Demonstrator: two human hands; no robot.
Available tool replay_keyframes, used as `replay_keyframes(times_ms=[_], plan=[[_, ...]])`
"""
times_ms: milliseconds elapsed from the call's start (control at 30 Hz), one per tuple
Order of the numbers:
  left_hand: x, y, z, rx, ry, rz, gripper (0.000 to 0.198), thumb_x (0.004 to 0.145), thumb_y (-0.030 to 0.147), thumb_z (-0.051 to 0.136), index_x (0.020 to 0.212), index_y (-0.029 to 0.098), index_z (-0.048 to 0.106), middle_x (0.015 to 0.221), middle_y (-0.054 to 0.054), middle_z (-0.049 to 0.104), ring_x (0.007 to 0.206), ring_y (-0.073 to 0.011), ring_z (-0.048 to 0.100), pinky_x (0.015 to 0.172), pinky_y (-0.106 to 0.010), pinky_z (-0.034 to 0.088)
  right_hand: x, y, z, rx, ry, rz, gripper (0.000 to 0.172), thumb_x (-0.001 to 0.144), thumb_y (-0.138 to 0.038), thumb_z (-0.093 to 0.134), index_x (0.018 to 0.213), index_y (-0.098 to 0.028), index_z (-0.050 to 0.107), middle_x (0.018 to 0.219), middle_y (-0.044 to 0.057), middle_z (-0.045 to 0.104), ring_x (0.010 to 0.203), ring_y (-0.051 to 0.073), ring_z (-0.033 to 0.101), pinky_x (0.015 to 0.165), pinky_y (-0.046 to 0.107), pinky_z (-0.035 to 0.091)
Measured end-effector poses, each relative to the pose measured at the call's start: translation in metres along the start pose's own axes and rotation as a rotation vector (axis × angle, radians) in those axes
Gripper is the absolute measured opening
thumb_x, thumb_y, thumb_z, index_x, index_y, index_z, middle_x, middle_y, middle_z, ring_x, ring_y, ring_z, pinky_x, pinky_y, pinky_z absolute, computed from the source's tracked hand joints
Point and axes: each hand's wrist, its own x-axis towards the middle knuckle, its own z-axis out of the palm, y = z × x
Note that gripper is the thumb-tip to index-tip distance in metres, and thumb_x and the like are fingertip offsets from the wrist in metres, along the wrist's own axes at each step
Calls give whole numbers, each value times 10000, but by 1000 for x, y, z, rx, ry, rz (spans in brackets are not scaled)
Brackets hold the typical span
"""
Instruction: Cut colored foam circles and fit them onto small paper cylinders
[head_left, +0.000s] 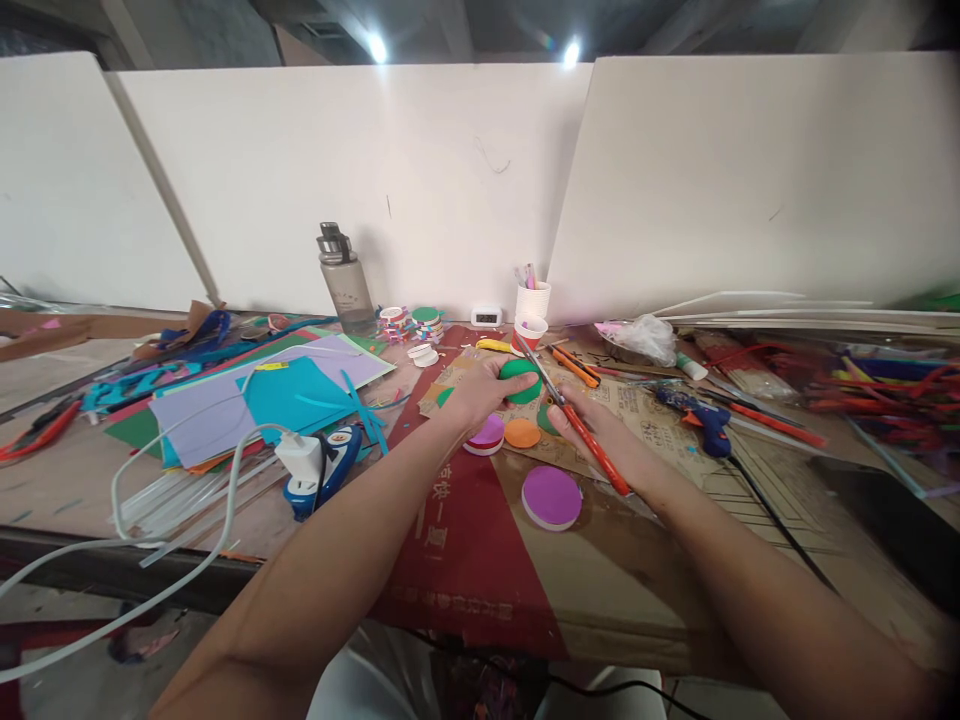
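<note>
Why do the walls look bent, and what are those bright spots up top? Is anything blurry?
Head view: the wide lens bows and tilts the white boards; two ceiling lights flare at the top; the left hand on the green foam piece and the right hand on the scissors look fairly sharp mid-frame; the lower corners go soft and dark.

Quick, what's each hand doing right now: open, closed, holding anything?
Left hand: closed around a green round piece.
Right hand: closed on orange-handled scissors, blades at the green piece.
</note>
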Motion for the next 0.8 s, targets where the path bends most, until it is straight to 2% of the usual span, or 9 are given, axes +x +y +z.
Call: replay_keyframes(times_ms=[333, 567, 800], plan=[[1, -3, 0, 21, -2, 3, 421, 601, 480, 838, 704, 149, 599, 651, 14, 536, 567, -72, 442, 528, -211, 326, 1, 2, -2, 50, -30, 57, 362, 919, -597, 408, 839, -247, 454, 790, 31, 528, 835, 229, 546, 726, 354, 460], [0, -2, 0, 24, -18, 11, 406, 635, 469, 822, 701, 154, 574, 657, 16, 516, 593, -82, 460, 537, -214, 321, 0, 2, -5, 57, -11, 69, 365, 906, -595, 466, 876, -240, 545, 797, 51, 589, 817, 230, 577, 692, 333, 483], [2, -3, -1, 30, -25, 20, 405, 616, 464, 832, 719, 146, 603, 659, 14, 543, 565, -70, 439, 525, -216, 309, -1, -1, -6, 73, -21, 65, 356, 908, -586, 476, 866, -241, 547, 767, 33, 581, 806, 222, 574, 697, 330, 486]])
